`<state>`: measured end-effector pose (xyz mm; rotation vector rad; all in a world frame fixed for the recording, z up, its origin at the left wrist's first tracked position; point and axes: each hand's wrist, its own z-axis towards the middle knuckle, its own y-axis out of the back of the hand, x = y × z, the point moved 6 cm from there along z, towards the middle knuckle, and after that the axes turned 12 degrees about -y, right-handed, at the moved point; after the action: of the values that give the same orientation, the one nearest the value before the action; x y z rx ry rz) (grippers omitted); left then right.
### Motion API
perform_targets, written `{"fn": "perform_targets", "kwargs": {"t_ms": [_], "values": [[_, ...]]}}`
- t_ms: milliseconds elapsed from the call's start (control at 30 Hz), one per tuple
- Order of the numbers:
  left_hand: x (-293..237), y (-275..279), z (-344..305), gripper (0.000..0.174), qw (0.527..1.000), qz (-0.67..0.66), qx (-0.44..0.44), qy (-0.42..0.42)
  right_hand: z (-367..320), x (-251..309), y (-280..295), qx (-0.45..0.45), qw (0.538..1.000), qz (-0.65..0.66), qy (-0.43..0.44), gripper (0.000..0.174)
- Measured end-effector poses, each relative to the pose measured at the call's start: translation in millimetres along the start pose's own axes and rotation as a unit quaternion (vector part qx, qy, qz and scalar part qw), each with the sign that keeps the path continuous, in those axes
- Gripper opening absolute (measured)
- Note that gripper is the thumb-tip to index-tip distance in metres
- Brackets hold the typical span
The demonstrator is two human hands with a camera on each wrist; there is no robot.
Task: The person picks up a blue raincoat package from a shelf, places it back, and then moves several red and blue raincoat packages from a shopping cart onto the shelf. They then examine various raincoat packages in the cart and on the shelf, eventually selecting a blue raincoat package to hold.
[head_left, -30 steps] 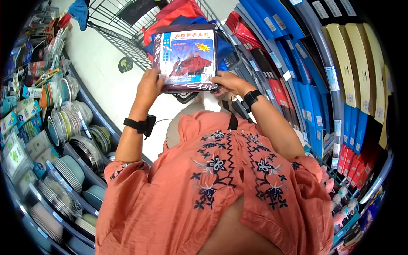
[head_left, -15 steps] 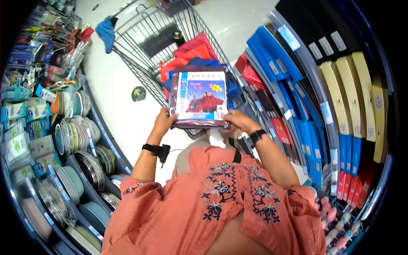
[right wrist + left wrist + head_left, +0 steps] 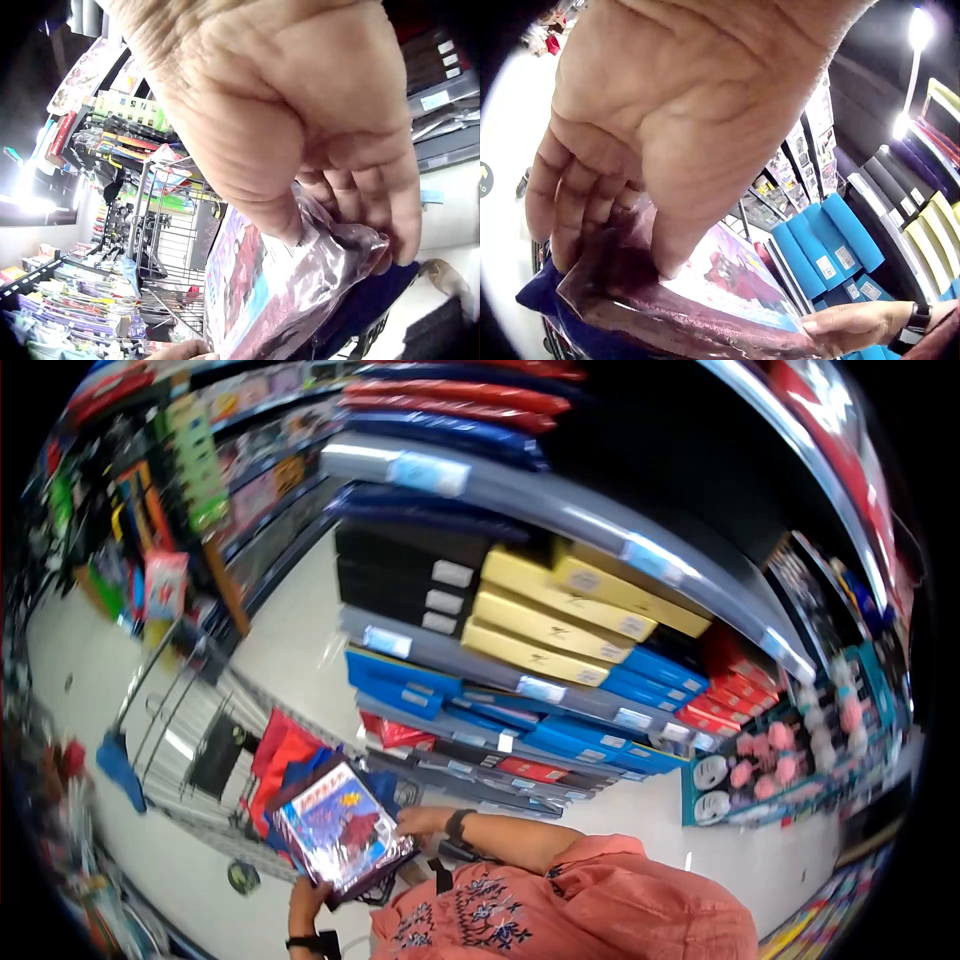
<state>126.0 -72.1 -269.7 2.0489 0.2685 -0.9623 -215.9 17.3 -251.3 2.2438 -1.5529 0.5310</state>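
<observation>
A flat plastic-wrapped package (image 3: 340, 830) with a printed label and dark maroon contents is held between both hands, above the cart's near end. The left hand (image 3: 305, 905) grips its lower left corner; in the left wrist view the left hand (image 3: 660, 127) has its thumb on the label side and fingers curled beneath the edge. The right hand (image 3: 425, 821) holds the right edge, and in the right wrist view the right hand (image 3: 300, 127) pinches the clear wrapping (image 3: 330, 262) between thumb and fingers. Red (image 3: 275, 755) and blue folded items lie behind the package in the cart.
A wire shopping cart (image 3: 190, 800) stands at the left with a blue cloth (image 3: 122, 770) on its side. Shelves of black, yellow (image 3: 540, 650), blue and red boxes run along the right. A teal rack (image 3: 688, 792) with pink plush items is at the far right.
The head view has swung right toward the box shelves, so the cart, package and hands appear lower and further left. Both hands keep their hold on the package, which looks tilted.
</observation>
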Motion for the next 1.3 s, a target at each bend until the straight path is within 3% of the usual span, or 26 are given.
{"fn": "perform_targets", "kwargs": {"t_ms": [100, 133, 200, 267, 300, 400, 467, 533, 567, 633, 667, 733, 767, 800, 867, 1000, 1033, 1133, 1167, 1200, 1233, 1267, 1300], "values": [[23.1, -8.9, 15.0, 0.055, 0.998, -0.029, 0.048, 0.013, 9.0, 1.6, 5.3, -0.024, 1.000, 0.013, 0.007, 0.035], [22.9, -9.6, 17.5, 0.057, 0.998, 0.050, 0.046, -0.012, 1.4, 5.7, 6.2, -0.039, 0.999, -0.003, 0.013, 0.034], [-11.0, 0.4, 8.3, 0.058, 0.996, -0.007, 0.084, 0.016, 17.0, 2.4, 5.8, -0.062, 0.997, -0.051, 0.005, 0.031], [38.4, -18.4, 35.6, 0.061, 0.975, 0.083, 0.208, -0.001, -1.5, 12.9, 6.6, -0.083, 0.994, -0.069, 0.017, 0.030], [33.7, -9.9, 33.5, 0.057, 0.975, 0.074, 0.209, 0.019, -6.2, 14.8, 5.5, -0.090, 0.994, -0.062, 0.021, 0.030], [24.6, 42.9, 30.7, 0.056, 0.986, -0.040, 0.134, 0.092, -16.6, 18.7, 5.4, -0.090, 0.994, -0.067, 0.012, 0.029], [62.7, 83.2, 45.1, 0.057, 0.975, -0.186, 0.044, 0.111, -27.6, 23.3, 6.2, -0.100, 0.991, -0.089, 0.010, 0.028], [63.1, 139.8, 56.6, 0.068, 0.966, -0.245, -0.074, 0.038, -30.9, 25.4, 7.3, -0.107, 0.986, -0.122, 0.028, 0.031], [66.1, 172.6, 65.7, 0.072, 0.974, -0.192, -0.107, 0.057, -37.4, 28.0, 8.1, -0.107, 0.987, -0.116, 0.017, 0.030], [97.8, 232.9, 89.1, 0.063, 0.972, -0.170, -0.157, 0.049, -37.1, 28.6, 8.5, -0.134, 0.985, -0.109, 0.028, 0.029], [92.9, 255.3, 85.8, 0.059, 0.952, -0.198, -0.228, 0.042, -43.8, 29.5, 8.7, -0.133, 0.985, -0.109, 0.019, 0.031], [122.3, 299.1, 103.2, 0.062, 0.944, -0.193, -0.257, 0.074, -64.7, 39.5, 10.3, -0.131, 0.985, -0.108, 0.002, 0.036], [109.6, 314.0, 96.4, 0.057, 0.937, -0.158, -0.303, 0.078, -64.6, 38.3, 10.5, -0.131, 0.986, -0.101, 0.003, 0.036], [115.0, 326.1, 106.4, 0.061, 0.925, -0.206, -0.306, 0.097, -64.0, 36.8, 11.2, -0.130, 0.987, -0.094, 0.003, 0.036], [126.8, 347.0, 119.6, 0.066, 0.928, -0.175, -0.313, 0.103, -60.2, 33.2, 11.7, -0.127, 0.989, -0.082, 0.003, 0.037], [136.8, 379.9, 151.0, 0.099, 0.965, 0.013, -0.255, 0.059, -6.1, 5.8, 17.9, -0.137, 0.985, -0.096, 0.030, 0.036], [131.5, 385.2, 174.1, 0.076, 0.950, 0.047, -0.306, -0.039, 11.5, -4.7, 16.6, -0.131, 0.988, -0.078, 0.030, 0.035], [162.0, 366.3, 165.6, 0.069, 0.939, -0.235, -0.249, -0.038, 38.4, -30.0, 14.0, -0.106, 0.990, -0.004, 0.094, 0.034], [186.7, 368.8, 179.6, 0.075, 0.944, -0.207, -0.255, -0.029, 31.0, -32.9, 15.9, -0.087, 0.992, 0.025, 0.089, 0.034], [192.0, 368.2, 183.0, 0.061, 0.933, -0.207, -0.295, -0.006, 13.6, -24.5, 18.9, -0.067, 0.996, 0.042, 0.047, 0.036], [187.1, 373.6, 186.4, 0.048, 0.956, -0.036, -0.288, -0.051, -5.2, -17.6, 22.0, -0.049, 0.997, 0.059, 0.004, 0.038], [197.1, 379.7, 191.9, 0.047, 0.941, 0.142, -0.297, -0.084, -12.2, -15.0, 23.8, -0.048, 0.991, 0.109, 0.056, 0.034], [190.2, 381.5, 196.3, 0.046, 0.932, 0.193, -0.304, -0.050, -4.4, -20.2, 25.9, -0.031, 0.995, 0.096, -0.018, 0.034]]}}
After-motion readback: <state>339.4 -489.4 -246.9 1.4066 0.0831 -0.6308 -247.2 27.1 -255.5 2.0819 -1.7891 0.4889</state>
